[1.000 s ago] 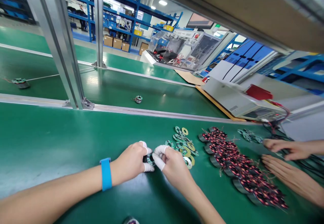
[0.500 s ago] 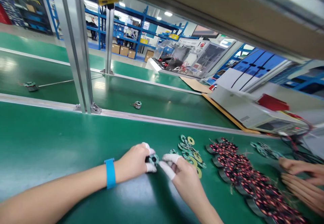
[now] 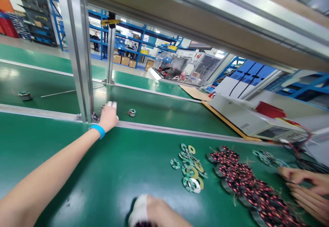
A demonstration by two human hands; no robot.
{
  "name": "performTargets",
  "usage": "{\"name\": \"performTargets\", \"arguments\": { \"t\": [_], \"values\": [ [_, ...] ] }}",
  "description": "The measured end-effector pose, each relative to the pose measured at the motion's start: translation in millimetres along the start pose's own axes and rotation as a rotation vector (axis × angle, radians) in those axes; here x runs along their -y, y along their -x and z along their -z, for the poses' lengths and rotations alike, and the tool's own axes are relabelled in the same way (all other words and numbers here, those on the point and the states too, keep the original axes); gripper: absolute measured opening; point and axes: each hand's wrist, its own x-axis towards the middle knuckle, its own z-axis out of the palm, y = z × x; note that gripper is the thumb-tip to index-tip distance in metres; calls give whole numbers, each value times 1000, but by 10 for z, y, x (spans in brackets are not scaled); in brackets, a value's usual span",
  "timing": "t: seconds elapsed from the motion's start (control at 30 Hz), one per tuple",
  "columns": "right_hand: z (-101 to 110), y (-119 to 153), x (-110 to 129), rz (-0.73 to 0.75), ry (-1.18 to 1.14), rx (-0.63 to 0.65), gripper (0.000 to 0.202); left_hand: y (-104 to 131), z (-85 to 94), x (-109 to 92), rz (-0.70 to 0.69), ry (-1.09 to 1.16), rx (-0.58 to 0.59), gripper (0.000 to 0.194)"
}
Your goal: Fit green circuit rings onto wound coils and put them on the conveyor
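Note:
My left hand (image 3: 108,116), with a blue wristband and white fingertip covers, reaches over the metal rail (image 3: 164,128) to the far green belt. Its fingertips close on a small round part (image 3: 103,106) at belt level. My right hand (image 3: 154,215) lies at the bottom edge, one covered finger showing, over something dark that is cut off by the frame. A pile of green and yellow ring boards (image 3: 189,167) lies on the near belt, right of both hands. Beside it lies a heap of red-wound coil parts (image 3: 246,182).
An upright aluminium post (image 3: 79,66) stands just left of my left hand. Another small round part (image 3: 132,112) sits on the far belt, and one more (image 3: 25,95) far left. A co-worker's hands (image 3: 305,186) work at the right edge. A white instrument (image 3: 244,117) with red wires stands behind.
My hands have parted. The left one has carried the small round part from the near belt out over the rail to the far belt. The right one has drawn back towards me.

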Motion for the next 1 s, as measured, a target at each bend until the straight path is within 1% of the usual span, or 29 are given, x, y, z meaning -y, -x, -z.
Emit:
{"name": "performTargets", "arguments": {
  "t": [0.07, 0.13, 0.17, 0.23, 0.27, 0.3, 0.33, 0.4, 0.47, 0.53, 0.6, 0.67, 0.73, 0.83, 0.87, 0.93, 0.97, 1.0],
  "values": [
    [81, -15, -122, -48, 8, -165, 25, 312, -97, -205, -157, 84, 150, 57],
    [145, -30, -263, -93, 32, -355, 40, 634, -163, -386, -292, 188, 349, 59],
    [161, -37, -328, -108, 50, -429, 46, 776, -179, -458, -356, 260, 456, 62],
    [154, -51, -423, -136, 94, -524, 53, 988, -181, -558, -439, 410, 654, 70],
    [137, -58, -448, -154, 115, -562, 55, 1053, -175, -589, -459, 463, 720, 73],
    [116, -64, -459, -172, 133, -595, 55, 1094, -169, -609, -465, 499, 757, 75],
    [94, -70, -457, -185, 152, -626, 55, 1115, -169, -621, -469, 518, 768, 76],
    [63, -77, -434, -183, 217, -682, 52, 1126, -187, -634, -485, 559, 749, 78],
    [62, -79, -410, -111, 326, -739, 46, 1126, -225, -644, -507, 568, 713, 77],
    [94, -71, -405, 15, 444, -793, 31, 1132, -262, -658, -540, 542, 672, 67],
    [144, -51, -415, 156, 519, -811, 19, 1140, -282, -673, -594, 514, 638, 46],
    [187, -22, -415, 254, 574, -772, 23, 1143, -282, -682, -650, 505, 625, 29],
    [197, 3, -383, 290, 648, -649, 26, 1139, -273, -679, -672, 500, 620, 21],
    [150, 16, -281, 218, 758, -399, 29, 1136, -262, -662, -673, 498, 611, 14],
    [132, 18, -248, 190, 760, -339, 27, 1136, -260, -657, -669, 501, 607, 14],
    [127, 37, -223, 173, 683, -293, 22, 1140, -253, -654, -659, 506, 606, 15],
    [148, 56, -238, 170, 617, -317, 25, 1143, -249, -655, -656, 509, 612, 16],
    [185, 83, -273, 144, 551, -389, 29, 1146, -243, -656, -652, 514, 618, 17]
  ]
}}
